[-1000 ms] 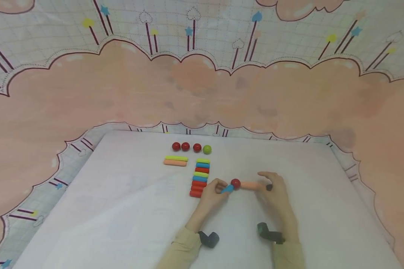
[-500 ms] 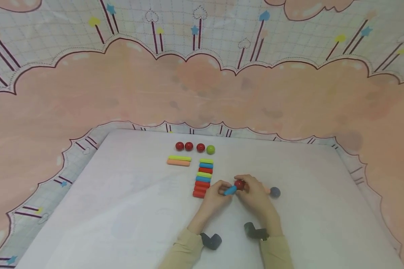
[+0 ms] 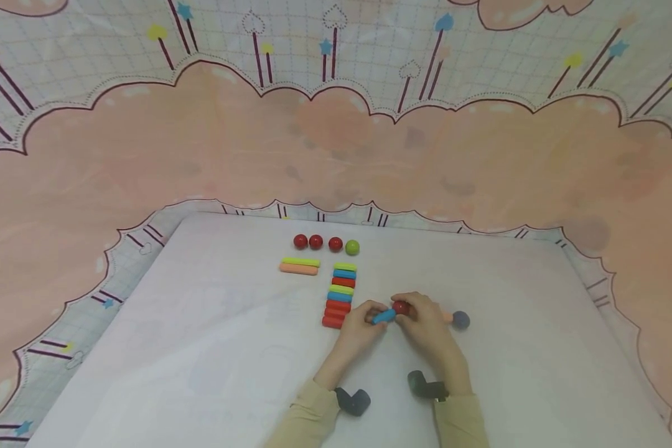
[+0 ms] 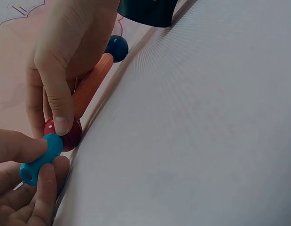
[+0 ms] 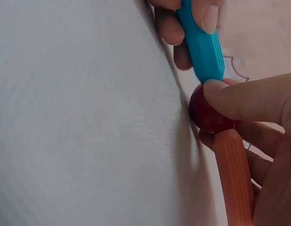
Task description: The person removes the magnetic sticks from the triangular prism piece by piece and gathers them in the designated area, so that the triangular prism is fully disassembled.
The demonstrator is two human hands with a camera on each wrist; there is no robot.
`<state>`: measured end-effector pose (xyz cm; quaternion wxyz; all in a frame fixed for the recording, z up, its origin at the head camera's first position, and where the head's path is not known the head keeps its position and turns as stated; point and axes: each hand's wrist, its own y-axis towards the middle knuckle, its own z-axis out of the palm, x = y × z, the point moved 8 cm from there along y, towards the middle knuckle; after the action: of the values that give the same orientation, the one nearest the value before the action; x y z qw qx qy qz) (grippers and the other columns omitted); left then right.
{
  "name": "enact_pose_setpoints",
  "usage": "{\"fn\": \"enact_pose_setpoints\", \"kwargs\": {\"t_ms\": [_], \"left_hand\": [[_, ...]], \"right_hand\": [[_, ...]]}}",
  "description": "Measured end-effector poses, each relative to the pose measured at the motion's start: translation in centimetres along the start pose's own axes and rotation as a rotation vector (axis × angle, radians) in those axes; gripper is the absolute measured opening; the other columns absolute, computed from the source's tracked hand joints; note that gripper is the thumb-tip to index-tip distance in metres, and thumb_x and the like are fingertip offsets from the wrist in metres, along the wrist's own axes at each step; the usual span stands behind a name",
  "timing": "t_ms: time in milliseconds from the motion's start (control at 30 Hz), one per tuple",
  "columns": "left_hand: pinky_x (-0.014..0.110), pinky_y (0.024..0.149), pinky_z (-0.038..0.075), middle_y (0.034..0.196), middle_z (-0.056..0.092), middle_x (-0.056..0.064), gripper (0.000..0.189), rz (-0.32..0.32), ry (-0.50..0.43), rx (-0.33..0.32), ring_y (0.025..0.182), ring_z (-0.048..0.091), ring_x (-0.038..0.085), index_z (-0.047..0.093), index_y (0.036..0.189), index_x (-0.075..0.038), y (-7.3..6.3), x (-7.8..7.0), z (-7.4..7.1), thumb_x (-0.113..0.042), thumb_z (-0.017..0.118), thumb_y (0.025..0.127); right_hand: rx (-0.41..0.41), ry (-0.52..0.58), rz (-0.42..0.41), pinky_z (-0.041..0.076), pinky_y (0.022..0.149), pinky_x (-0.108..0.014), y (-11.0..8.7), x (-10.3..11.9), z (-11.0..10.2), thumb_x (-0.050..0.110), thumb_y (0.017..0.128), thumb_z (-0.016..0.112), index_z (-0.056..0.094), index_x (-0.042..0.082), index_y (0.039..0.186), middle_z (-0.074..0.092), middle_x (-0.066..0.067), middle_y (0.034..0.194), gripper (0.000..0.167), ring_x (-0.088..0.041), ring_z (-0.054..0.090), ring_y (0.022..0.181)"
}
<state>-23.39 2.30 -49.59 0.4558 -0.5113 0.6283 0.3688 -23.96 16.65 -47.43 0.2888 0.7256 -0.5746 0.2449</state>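
In my left hand (image 3: 361, 328) I pinch a short blue stick (image 4: 39, 162) between thumb and fingers. Its far end meets a red ball (image 5: 208, 113), which my right hand (image 3: 431, 328) grips with thumb and fingertips. From the ball's other side an orange ridged stick (image 5: 233, 179) runs back under my right palm, partly hidden in the head view. A dark blue ball (image 3: 461, 320) sits at that stick's outer end. Stick, balls and both hands stay low, close over the white tabletop.
Just left of my left hand runs a column of short red, blue and yellow-green sticks (image 3: 339, 297). Behind it lie a long yellow-green stick (image 3: 300, 262) and a long orange stick (image 3: 298, 269). Farther back, several red balls (image 3: 316, 242) and a green ball (image 3: 352, 247) form a row.
My right hand has moved left from the orange stick's outer end to the red ball and now grips it. My left hand keeps its pinch on the blue stick.
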Motion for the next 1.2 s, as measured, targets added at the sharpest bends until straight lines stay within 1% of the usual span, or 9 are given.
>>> {"fn": "enact_pose_setpoints", "kwargs": {"t_ms": [200, 433, 533, 667, 833, 933, 1067, 1200], "left_hand": [[0.02, 0.072, 0.051, 0.103, 0.071, 0.012, 0.022, -0.014, 0.016, -0.002, 0.083, 0.065, 0.014, 0.067, 0.107, -0.006, 0.1, 0.2, 0.0, -0.005, 0.067, 0.086], [0.02, 0.073, 0.051, 0.104, 0.071, 0.012, 0.021, 0.004, 0.039, 0.0, 0.083, 0.064, 0.015, 0.067, 0.108, -0.006, 0.1, 0.1, 0.0, -0.006, 0.066, 0.087], [0.019, 0.07, 0.048, 0.103, 0.071, 0.011, 0.021, 0.01, 0.065, 0.003, 0.08, 0.059, 0.013, 0.068, 0.108, -0.007, 0.0, -0.1, 0.0, -0.006, 0.066, 0.088], [0.019, 0.069, 0.046, 0.104, 0.071, 0.009, 0.02, 0.014, 0.087, 0.016, 0.08, 0.054, 0.012, 0.07, 0.107, -0.008, -0.1, -0.2, 0.1, -0.006, 0.066, 0.088], [0.019, 0.07, 0.049, 0.107, 0.071, 0.01, 0.019, -0.021, 0.05, 0.025, 0.079, 0.058, 0.012, 0.07, 0.106, -0.009, -0.1, -0.1, 0.1, -0.006, 0.066, 0.088], [0.02, 0.07, 0.05, 0.106, 0.07, 0.01, 0.018, -0.042, 0.024, 0.036, 0.077, 0.059, 0.012, 0.069, 0.104, -0.008, -0.1, 0.0, 0.0, -0.008, 0.067, 0.087], [0.023, 0.072, 0.05, 0.105, 0.069, 0.008, 0.017, -0.06, 0.016, 0.047, 0.079, 0.058, 0.013, 0.069, 0.104, -0.011, -0.1, -0.3, -0.5, -0.012, 0.068, 0.087], [0.026, 0.076, 0.052, 0.11, 0.068, 0.007, 0.018, -0.065, 0.02, 0.024, 0.084, 0.061, 0.015, 0.07, 0.105, -0.013, 0.1, -0.8, -1.9, -0.014, 0.068, 0.087]], "right_hand": [[-0.001, -0.006, -0.009, 0.036, 0.1, -0.054, 0.0, -0.3, 0.0, 0.009, 0.082, 0.072, 0.066, 0.016, 0.117, 0.067, -0.004, 0.118, 0.036, -0.028, 0.057, 0.113], [-0.005, -0.004, -0.021, 0.04, 0.097, -0.052, 0.1, -0.3, -0.1, 0.007, 0.081, 0.073, 0.066, 0.015, 0.116, 0.068, -0.004, 0.117, 0.037, -0.028, 0.058, 0.111], [-0.004, -0.002, -0.021, 0.041, 0.098, -0.052, 0.1, -0.4, -0.2, 0.007, 0.081, 0.073, 0.066, 0.015, 0.116, 0.068, -0.004, 0.118, 0.037, -0.029, 0.058, 0.112], [-0.012, -0.002, -0.007, 0.039, 0.099, -0.055, 0.0, -0.7, -0.4, 0.007, 0.082, 0.072, 0.066, 0.015, 0.117, 0.067, -0.006, 0.12, 0.036, -0.03, 0.057, 0.115], [-0.007, 0.005, 0.015, 0.037, 0.101, -0.056, -0.2, -0.9, -0.5, 0.009, 0.083, 0.071, 0.065, 0.015, 0.118, 0.066, -0.006, 0.121, 0.036, -0.03, 0.056, 0.118], [-0.005, 0.007, 0.017, 0.034, 0.103, -0.058, -0.2, -0.9, -0.5, 0.009, 0.083, 0.071, 0.065, 0.015, 0.119, 0.066, -0.007, 0.122, 0.036, -0.031, 0.055, 0.119], [0.004, 0.015, 0.033, 0.034, 0.103, -0.059, -0.2, -1.0, -0.5, 0.01, 0.083, 0.071, 0.063, 0.014, 0.121, 0.064, -0.009, 0.124, 0.039, -0.031, 0.055, 0.118], [0.006, 0.008, 0.094, 0.038, 0.102, -0.056, -0.4, -1.6, -0.8, 0.012, 0.083, 0.071, 0.062, 0.015, 0.123, 0.062, -0.01, 0.127, 0.041, -0.031, 0.055, 0.119]]}}
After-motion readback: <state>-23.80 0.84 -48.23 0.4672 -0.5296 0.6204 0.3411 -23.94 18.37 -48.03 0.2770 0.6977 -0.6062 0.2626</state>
